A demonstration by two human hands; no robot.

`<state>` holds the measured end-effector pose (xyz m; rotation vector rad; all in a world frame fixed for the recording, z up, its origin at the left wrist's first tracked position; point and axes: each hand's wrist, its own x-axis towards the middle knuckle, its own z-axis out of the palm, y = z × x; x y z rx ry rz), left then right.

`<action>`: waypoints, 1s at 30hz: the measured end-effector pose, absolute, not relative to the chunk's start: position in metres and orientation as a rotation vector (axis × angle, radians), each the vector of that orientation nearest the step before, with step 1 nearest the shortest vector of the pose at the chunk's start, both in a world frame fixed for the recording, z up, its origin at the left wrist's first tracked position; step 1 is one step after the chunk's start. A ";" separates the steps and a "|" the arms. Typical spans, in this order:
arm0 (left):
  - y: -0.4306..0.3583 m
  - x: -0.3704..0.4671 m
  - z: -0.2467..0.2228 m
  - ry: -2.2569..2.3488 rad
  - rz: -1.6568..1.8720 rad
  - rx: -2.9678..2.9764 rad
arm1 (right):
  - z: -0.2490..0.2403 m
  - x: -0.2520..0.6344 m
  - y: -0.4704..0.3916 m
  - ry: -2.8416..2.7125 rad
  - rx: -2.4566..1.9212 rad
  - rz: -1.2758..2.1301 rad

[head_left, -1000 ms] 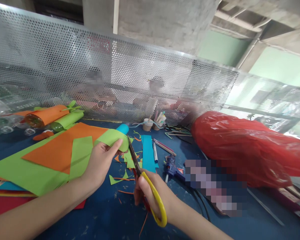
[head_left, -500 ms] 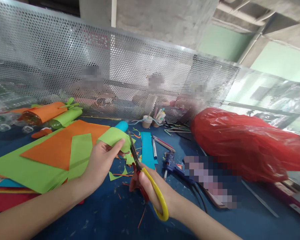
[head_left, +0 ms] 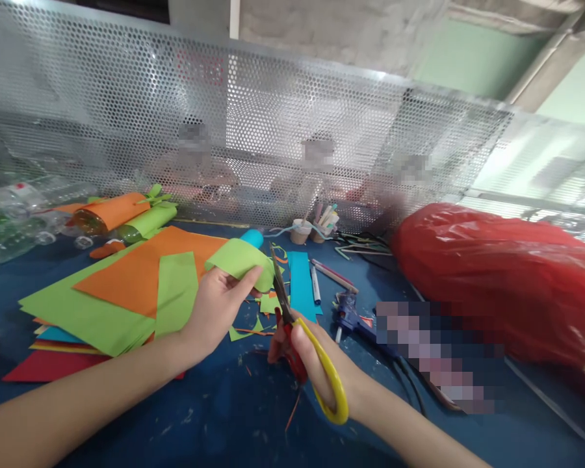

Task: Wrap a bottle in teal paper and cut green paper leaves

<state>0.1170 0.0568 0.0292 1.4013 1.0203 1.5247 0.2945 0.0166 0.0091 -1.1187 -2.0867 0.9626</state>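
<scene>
A curled piece of light green paper point(head_left: 236, 257) is pinched between the thumb and fingers of my left hand point(head_left: 219, 305). My right hand point(head_left: 316, 361) is closed around scissors with yellow and red handles point(head_left: 338, 390). The scissor blades point up and away, beside the right edge of the green paper. Behind the paper lies a blue roll point(head_left: 252, 238). Green and orange scraps point(head_left: 270, 303) lie under and around the blades, and a flat blue strip point(head_left: 300, 279) is just to their right.
Orange and green sheets point(head_left: 121, 279) are stacked at left, with wrapped bottles point(head_left: 114, 211) and clear bottles point(head_left: 14, 227) behind. A marker point(head_left: 315, 284), a blue glue gun point(head_left: 353, 318), cups of pens point(head_left: 299, 232) and a red plastic bag point(head_left: 487, 279) are to the right. People sit beyond the perforated screen point(head_left: 273, 110).
The camera view has shifted, so hands and table objects appear farther right. Both hands keep their holds, and the scissors remain at the green paper's right edge.
</scene>
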 end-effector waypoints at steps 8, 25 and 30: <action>0.054 0.118 0.029 1.042 1.496 1.417 | 0.014 0.293 0.015 -2.095 -1.126 0.961; 0.054 0.121 0.028 0.888 1.447 1.239 | 0.008 0.289 0.014 -1.900 -1.168 1.088; 0.053 0.120 0.028 0.870 1.450 1.247 | 0.011 0.290 0.015 -1.947 -1.199 0.968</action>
